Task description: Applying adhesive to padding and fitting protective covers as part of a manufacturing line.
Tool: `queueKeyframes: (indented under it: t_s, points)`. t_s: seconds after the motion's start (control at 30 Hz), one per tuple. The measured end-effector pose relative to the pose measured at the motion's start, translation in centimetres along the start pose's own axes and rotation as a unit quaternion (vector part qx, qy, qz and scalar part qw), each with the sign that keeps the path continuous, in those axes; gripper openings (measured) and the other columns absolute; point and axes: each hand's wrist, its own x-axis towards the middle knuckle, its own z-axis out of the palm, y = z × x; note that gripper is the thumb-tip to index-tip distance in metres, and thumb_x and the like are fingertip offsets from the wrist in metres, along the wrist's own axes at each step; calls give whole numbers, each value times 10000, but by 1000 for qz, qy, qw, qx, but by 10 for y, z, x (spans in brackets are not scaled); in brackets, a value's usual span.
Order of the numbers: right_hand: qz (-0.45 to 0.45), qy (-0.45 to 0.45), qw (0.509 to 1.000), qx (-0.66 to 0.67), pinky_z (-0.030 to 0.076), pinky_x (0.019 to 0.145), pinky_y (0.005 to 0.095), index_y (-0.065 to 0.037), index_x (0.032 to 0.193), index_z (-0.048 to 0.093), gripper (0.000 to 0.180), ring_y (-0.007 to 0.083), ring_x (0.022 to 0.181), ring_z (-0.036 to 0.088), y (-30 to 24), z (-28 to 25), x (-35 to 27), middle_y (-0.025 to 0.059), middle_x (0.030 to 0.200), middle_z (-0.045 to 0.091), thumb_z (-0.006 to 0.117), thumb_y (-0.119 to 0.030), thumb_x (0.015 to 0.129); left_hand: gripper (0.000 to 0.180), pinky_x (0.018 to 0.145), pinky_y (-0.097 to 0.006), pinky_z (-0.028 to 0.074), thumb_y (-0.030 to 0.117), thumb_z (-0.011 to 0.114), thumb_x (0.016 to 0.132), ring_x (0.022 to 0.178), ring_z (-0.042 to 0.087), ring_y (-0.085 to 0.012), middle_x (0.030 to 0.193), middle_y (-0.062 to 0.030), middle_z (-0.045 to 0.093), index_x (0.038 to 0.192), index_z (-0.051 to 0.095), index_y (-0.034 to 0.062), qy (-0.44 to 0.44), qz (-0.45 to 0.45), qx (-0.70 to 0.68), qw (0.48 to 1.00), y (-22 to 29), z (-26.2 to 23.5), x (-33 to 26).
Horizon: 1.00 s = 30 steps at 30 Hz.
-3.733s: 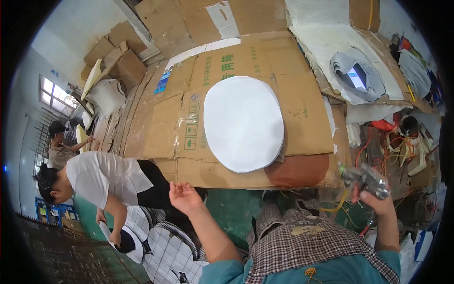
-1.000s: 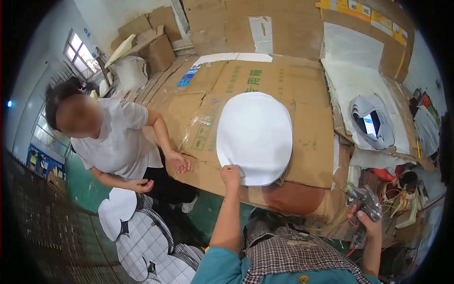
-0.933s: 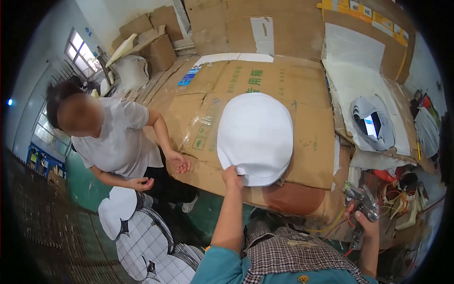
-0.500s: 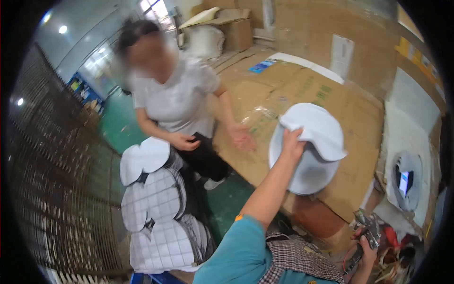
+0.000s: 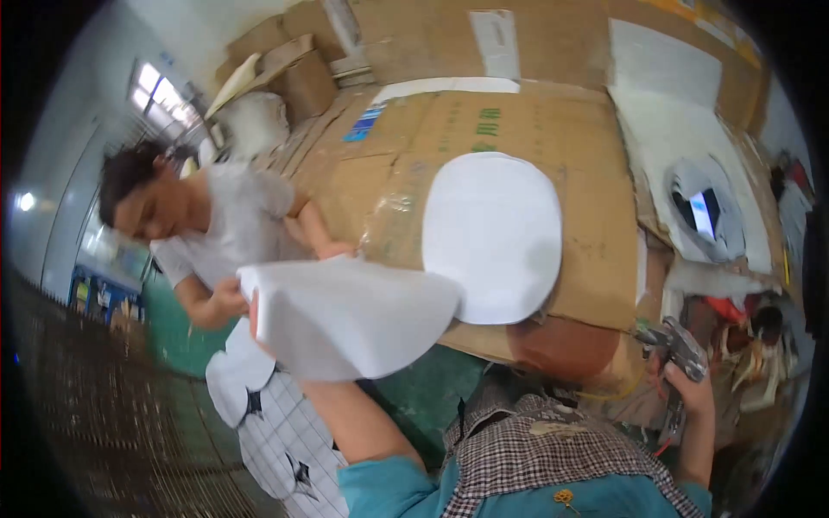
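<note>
At the left, my left hand (image 5: 261,326) grips the edge of a white rounded sheet (image 5: 358,315), with most of its fingers hidden behind it. A co-worker's hand (image 5: 229,298) holds the same sheet close to mine, and their other hand is at its far edge. The sheet hangs tilted and curved, its right end meeting a white oval pad (image 5: 492,233) that lies flat on the cardboard-covered table (image 5: 596,250). Low on the right, my right hand (image 5: 682,380) is wrapped round a metal spray gun (image 5: 685,350), apart from the sheet.
A stack of white grid-lined pads (image 5: 285,432) stands below my left arm. The co-worker (image 5: 233,207) is beside the table's left edge. On the right, a lit phone (image 5: 704,211) rests in a rounded holder. Cardboard boxes (image 5: 302,82) sit at the back left.
My left hand has carried the top white sheet leftward off the pad to the co-worker, who now holds it too. The spray gun remains in my right hand. My view has turned right.
</note>
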Motion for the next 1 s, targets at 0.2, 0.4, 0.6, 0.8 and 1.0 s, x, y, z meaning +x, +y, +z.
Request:
queueKeyframes:
  t_s: [0.2,0.4,0.6,0.8,1.0]
  points:
    - [-22,69,997,-3,503,618,288,29,1263,426,627,162,691,584,6,-11,-14,101,843,592,695,-202,746,303,759,-341,514,174,505,889,903,602,-228,1063,-127,597,1110,543,-30,-150,-101,-299,937,-5,-37,14]
    - [2,5,1000,-30,505,613,299,42,1247,434,610,169,658,587,-2,-17,-38,112,831,595,697,-161,735,387,879,-458,461,156,484,848,1034,560,-314,1140,-174,565,1157,501,-77,46,-76,-311,946,-26,-70,41]
    - [-27,31,999,35,498,641,323,44,1229,441,560,178,692,597,-1,9,-36,109,817,598,670,-164,762,372,862,-428,480,116,499,831,1012,568,-308,1114,-179,569,1142,488,-87,145,-117,-386,904,-47,-86,53]
    - [-23,127,992,0,494,615,311,40,1232,434,568,182,682,593,5,-12,-55,101,823,595,670,-177,763,221,604,-325,498,111,458,875,769,587,-271,908,-137,571,982,510,-75,165,-57,-416,893,-79,-93,45]
    - [-24,45,998,-31,488,582,289,43,1233,425,642,173,651,578,-5,-8,-66,121,847,585,717,-210,721,187,527,-281,462,140,547,850,679,559,-244,845,-115,545,893,482,-30,159,-123,-397,896,-119,-88,45]
